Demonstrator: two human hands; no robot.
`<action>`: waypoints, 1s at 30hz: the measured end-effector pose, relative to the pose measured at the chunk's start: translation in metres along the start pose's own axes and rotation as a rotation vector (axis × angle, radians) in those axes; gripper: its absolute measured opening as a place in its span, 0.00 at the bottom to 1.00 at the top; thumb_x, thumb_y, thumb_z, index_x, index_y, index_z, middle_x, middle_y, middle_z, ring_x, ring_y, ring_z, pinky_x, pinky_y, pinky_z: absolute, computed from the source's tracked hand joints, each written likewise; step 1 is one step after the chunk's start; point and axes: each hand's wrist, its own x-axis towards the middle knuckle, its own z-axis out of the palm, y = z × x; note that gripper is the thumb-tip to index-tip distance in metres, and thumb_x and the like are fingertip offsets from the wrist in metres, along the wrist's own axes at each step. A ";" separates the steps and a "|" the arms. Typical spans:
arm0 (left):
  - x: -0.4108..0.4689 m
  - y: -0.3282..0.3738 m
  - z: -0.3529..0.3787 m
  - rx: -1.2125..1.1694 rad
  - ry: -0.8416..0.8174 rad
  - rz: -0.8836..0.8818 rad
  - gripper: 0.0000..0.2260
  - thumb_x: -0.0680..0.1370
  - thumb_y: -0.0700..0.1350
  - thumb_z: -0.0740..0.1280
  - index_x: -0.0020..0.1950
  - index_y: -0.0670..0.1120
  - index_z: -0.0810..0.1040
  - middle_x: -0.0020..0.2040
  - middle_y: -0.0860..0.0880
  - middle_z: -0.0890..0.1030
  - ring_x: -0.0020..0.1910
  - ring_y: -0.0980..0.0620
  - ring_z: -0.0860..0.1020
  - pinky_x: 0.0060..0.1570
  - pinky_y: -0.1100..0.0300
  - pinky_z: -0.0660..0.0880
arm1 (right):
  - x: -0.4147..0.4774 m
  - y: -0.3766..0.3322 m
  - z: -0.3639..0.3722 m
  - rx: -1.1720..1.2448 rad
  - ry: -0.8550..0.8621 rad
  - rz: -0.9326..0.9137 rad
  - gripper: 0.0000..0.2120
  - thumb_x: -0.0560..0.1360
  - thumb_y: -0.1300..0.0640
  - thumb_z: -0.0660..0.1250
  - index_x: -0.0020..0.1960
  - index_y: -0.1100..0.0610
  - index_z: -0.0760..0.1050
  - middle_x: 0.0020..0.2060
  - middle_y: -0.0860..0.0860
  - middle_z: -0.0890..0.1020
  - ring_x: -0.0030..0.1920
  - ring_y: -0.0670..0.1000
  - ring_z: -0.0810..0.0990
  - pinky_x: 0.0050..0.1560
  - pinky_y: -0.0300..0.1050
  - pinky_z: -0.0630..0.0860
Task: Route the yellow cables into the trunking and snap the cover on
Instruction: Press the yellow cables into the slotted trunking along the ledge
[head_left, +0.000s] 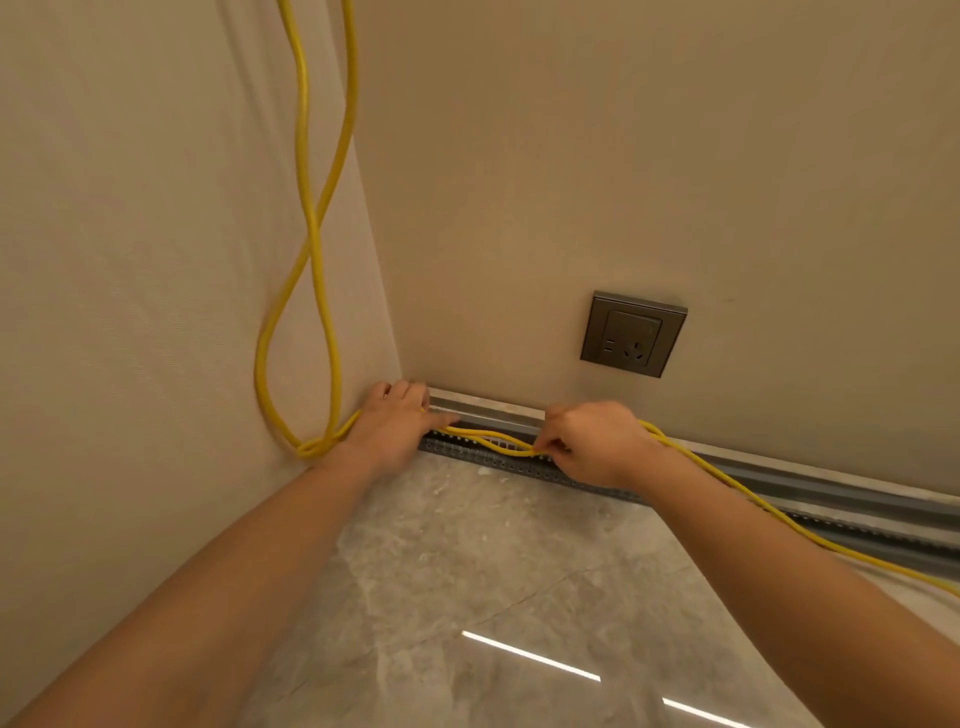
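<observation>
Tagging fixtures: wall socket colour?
The socket is dark grey-bronze; head view.

Cables (491, 442) over trunking (498, 462) at wall (571, 182) base, socket (634, 334) above.

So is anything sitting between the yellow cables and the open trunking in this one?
Nothing visible. Between the left hand and the right hand, which pinches them, the yellow cables lie right over the uncovered trunking. Right of that grip they run outside it, over the floor, unobstructed.
</observation>
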 end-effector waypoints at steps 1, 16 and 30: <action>0.000 0.000 0.001 0.006 -0.002 0.005 0.27 0.80 0.41 0.57 0.74 0.64 0.59 0.61 0.49 0.68 0.63 0.47 0.65 0.62 0.52 0.60 | 0.001 0.000 0.002 -0.007 -0.004 -0.002 0.14 0.77 0.54 0.60 0.56 0.45 0.81 0.54 0.44 0.80 0.52 0.52 0.79 0.43 0.44 0.76; -0.008 -0.001 0.020 -0.108 0.274 0.039 0.17 0.58 0.37 0.79 0.45 0.48 0.86 0.39 0.50 0.83 0.41 0.47 0.81 0.35 0.58 0.78 | 0.004 -0.004 0.033 0.002 -0.018 0.007 0.15 0.77 0.59 0.61 0.58 0.47 0.80 0.53 0.48 0.78 0.53 0.53 0.77 0.38 0.44 0.71; -0.042 0.042 0.040 -0.164 0.316 -0.267 0.20 0.67 0.43 0.73 0.58 0.43 0.81 0.53 0.46 0.82 0.50 0.46 0.81 0.48 0.55 0.77 | -0.003 -0.019 0.036 -0.058 -0.031 0.151 0.11 0.75 0.58 0.62 0.54 0.52 0.79 0.51 0.50 0.79 0.54 0.54 0.73 0.41 0.43 0.63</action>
